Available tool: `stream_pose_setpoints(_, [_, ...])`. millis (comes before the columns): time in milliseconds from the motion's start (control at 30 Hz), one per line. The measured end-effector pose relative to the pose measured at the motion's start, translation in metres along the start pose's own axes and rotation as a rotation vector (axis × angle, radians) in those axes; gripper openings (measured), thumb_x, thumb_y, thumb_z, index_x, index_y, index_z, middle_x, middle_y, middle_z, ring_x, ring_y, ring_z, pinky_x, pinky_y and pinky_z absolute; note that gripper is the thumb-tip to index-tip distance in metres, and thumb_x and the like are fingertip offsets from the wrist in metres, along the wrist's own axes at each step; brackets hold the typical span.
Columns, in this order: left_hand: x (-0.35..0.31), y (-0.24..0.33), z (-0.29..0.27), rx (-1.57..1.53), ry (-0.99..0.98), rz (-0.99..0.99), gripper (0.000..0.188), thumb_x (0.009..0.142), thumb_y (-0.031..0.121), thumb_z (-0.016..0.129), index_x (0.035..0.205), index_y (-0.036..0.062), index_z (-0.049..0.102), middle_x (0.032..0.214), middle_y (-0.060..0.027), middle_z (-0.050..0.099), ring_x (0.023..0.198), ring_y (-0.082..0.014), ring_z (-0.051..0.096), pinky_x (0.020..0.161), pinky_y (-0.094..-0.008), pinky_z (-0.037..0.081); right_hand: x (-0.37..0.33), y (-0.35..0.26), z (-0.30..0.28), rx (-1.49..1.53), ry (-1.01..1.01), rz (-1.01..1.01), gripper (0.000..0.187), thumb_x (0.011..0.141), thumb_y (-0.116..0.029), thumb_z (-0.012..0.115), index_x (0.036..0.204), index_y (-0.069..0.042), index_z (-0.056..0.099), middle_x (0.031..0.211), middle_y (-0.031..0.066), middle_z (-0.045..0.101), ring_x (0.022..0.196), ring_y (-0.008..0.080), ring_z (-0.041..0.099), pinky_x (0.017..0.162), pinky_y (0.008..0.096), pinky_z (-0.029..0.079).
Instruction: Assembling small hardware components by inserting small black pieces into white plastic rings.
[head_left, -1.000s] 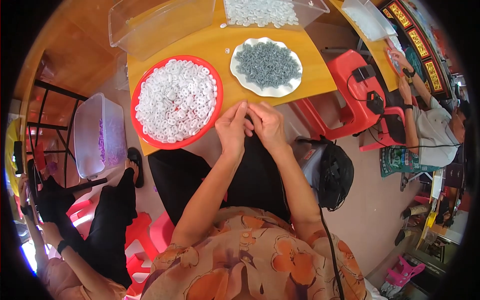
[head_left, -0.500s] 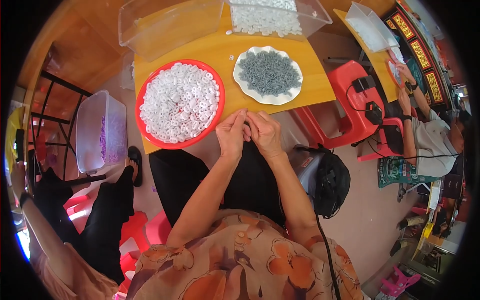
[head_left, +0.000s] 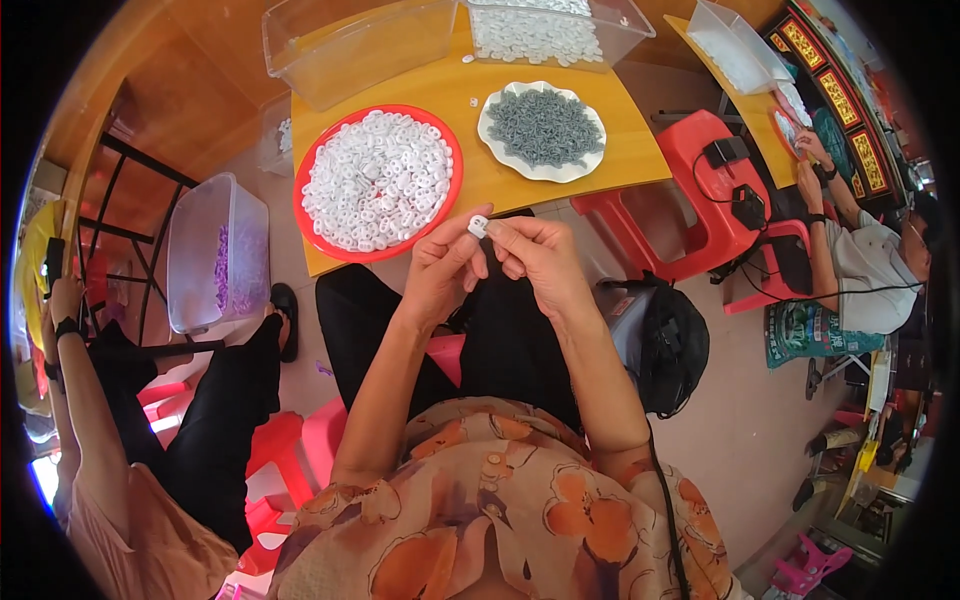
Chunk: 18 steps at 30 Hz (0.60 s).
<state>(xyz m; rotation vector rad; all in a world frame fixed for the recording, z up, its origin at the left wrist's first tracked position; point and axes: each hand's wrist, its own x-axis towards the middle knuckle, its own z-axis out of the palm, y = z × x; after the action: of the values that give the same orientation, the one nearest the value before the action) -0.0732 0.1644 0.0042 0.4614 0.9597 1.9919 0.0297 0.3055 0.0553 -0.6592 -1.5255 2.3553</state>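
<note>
Presently, both hands meet over the lap, just off the near edge of the worktop (head_left: pixel 632 140). The left hand (head_left: pixel 441 262) and the right hand (head_left: pixel 540 262) pinch one small white piece (head_left: pixel 479 227) between narrow thumbs and fingertips. If some grey part sits inside it, I cannot tell.

In my judgement, this fine handling asks for a light, square pinch, near the edges, so the face remains visible and nothing slips down to the lap.

Counted from the held piece: one red tray (head_left: pixel 457 170) lies toward ten o'clock, one scalloped plate (head_left: pixel 556 174) toward one o'clock. Two clear bins (head_left: pixel 360 52) stand on the far side, toward eleven and between twelve and one. Two loose white pieces (head_left: pixel 474 102) rest toward twelve. The white heap (head_left: pixel 380 180) in the tray and the grey heap (head_left: pixel 542 125) on the plate are too many to count.
</note>
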Motion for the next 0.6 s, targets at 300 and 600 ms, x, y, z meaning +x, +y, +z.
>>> stream_pose_setpoints(300, [-0.002, 0.001, -0.015, -0.01, 0.018, 0.132, 0.035, 0.109, 0.017, 0.062, 0.139, 0.0007, 0.066, 0.078, -0.0038, 0.067, 0.062, -0.0071, 0.057, 0.055, -0.0187, 0.043, 0.004, -0.003, 0.026, 0.023, -0.031, 0.04, 0.019, 0.101, -0.016, 0.075, 0.1, 0.002, 0.079, 0.07, -0.0019, 0.059, 0.055, 0.0034, 0.043, 0.051, 0.0219, 0.029])
stream_pose_setpoints(600, [-0.018, 0.007, -0.019, 0.03, 0.216, 0.088, 0.038, 0.108, 0.008, 0.055, 0.145, 0.0021, 0.061, 0.078, -0.004, 0.069, 0.059, -0.0069, 0.056, 0.057, -0.0194, 0.043, 0.021, -0.003, 0.041, -0.095, -0.036, 0.117, 0.019, 0.098, -0.018, 0.078, 0.09, 0.0, 0.078, 0.068, -0.0026, 0.06, 0.055, 0.0038, 0.045, 0.051, 0.0221, 0.03])
